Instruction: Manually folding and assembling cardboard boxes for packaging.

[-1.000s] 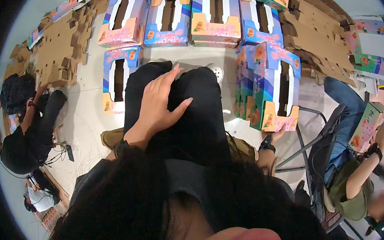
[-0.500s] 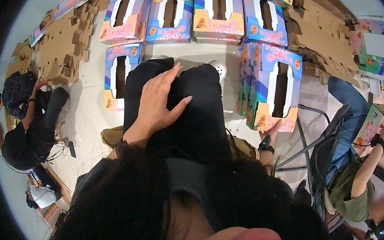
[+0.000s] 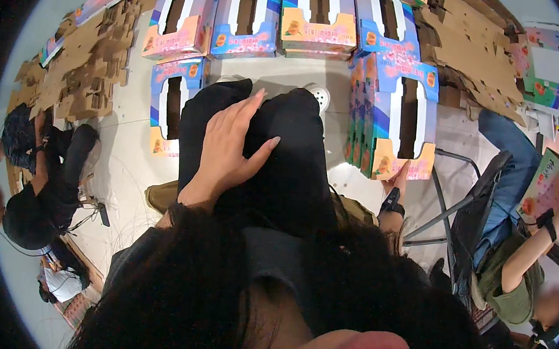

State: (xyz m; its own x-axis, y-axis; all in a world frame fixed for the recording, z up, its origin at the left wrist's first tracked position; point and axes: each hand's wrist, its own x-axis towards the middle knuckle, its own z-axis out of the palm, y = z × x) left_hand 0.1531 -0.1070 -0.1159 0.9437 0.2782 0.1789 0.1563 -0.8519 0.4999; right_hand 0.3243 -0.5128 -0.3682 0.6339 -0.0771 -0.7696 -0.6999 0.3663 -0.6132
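My left hand [image 3: 228, 140] rests flat on my black trousers, its fingers stretched out and its thumb apart, holding nothing. To the right of my knees stands a stack of printed cardboard boxes. The top cardboard box [image 3: 427, 108] is blue and pink with an orange near end, and a long slot with white flaps runs along its upper side. My right hand [image 3: 396, 177] grips the near end of this box from below. The box partly hides its fingers.
A row of similar boxes [image 3: 248, 19] stands beyond my knees, with another box [image 3: 172, 108] at their left. Brown flat cardboard piles [image 3: 97, 59] lie at both sides. A black folding chair [image 3: 480, 199] and a co-worker [image 3: 518, 262] are at the right; another person [image 3: 49, 187] sits left.
The top box at my right has shifted slightly, its near end moving up in the picture, with my right hand at it. My left hand stays in place.
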